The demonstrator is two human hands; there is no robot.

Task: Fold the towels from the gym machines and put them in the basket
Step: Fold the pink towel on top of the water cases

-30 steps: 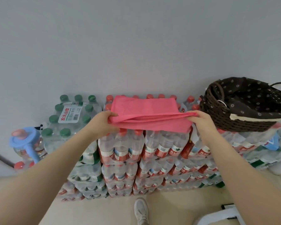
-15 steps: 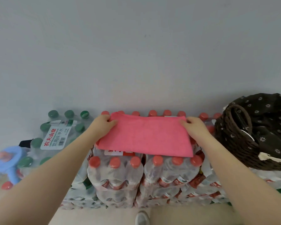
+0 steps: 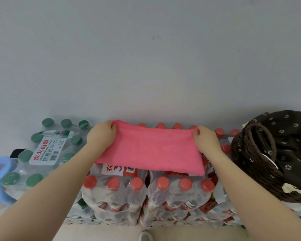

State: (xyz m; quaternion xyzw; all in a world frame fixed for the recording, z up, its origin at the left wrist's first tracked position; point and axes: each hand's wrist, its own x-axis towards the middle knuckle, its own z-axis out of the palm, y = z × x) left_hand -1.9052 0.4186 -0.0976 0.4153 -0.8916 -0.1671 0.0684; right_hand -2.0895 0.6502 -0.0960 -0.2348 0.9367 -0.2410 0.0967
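Note:
A folded pink towel [image 3: 151, 150] lies flat on top of stacked packs of red-capped water bottles [image 3: 163, 188]. My left hand [image 3: 101, 134] pinches its far left corner and my right hand [image 3: 206, 140] pinches its far right corner, both near the wall. A dark brown woven basket [image 3: 254, 164] with a flowered dark lining stands on the bottles to the right of the towel, close to my right hand.
A pack of green-capped bottles [image 3: 47, 148] sits to the left. A light blue plastic object [image 3: 0, 173] is at the far left edge. A grey wall [image 3: 146, 58] rises right behind the stacks. A shoe [image 3: 145, 236] shows on the floor below.
The towel went from being held up above the bottles to lying flat on them. Both hands slid to its far corners by the wall, and the view tilted down and closer.

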